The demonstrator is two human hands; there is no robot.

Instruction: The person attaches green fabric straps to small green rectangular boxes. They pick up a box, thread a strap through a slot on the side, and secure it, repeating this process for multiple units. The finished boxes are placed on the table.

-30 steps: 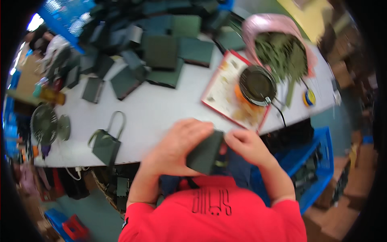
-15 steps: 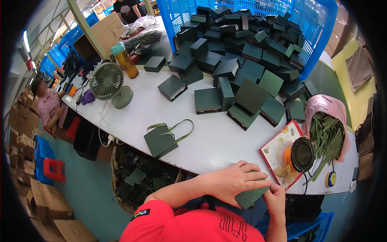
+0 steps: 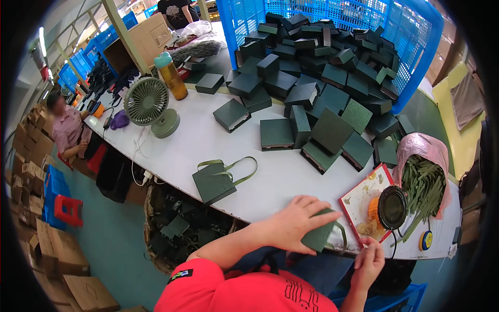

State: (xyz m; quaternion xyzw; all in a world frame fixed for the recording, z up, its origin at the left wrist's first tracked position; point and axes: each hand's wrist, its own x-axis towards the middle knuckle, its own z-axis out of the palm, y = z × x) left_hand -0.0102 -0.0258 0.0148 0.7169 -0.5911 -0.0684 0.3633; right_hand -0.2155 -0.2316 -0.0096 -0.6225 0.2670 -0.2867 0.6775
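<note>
My left hand (image 3: pixel 292 224) is wrapped over a small dark green box (image 3: pixel 318 235) at the table's front edge. A green ribbon strap (image 3: pixel 342 234) curves out from the box's right side. Just right of it, my right hand (image 3: pixel 369 263) has its fingers drawn together beside the red-rimmed board (image 3: pixel 347 204); whatever they pinch, if anything, is too small to make out. A finished-looking green box (image 3: pixel 214 183) with two ribbon loops lies on the table to the left of my hands.
Many loose green boxes (image 3: pixel 276 134) spill from a blue plastic crate (image 3: pixel 413 57). On the right are a black round-topped device (image 3: pixel 392 207), a pink bag (image 3: pixel 423 144) of green ribbons (image 3: pixel 423 179) and a tape measure (image 3: pixel 425 240). A fan (image 3: pixel 147 101) and bottle (image 3: pixel 171 78) stand left; a basket (image 3: pixel 150 229) sits below.
My right hand has moved away from the box, down and to the right. The box has turned in my left hand, and its ribbon strap now shows. The whole view has shifted slightly.
</note>
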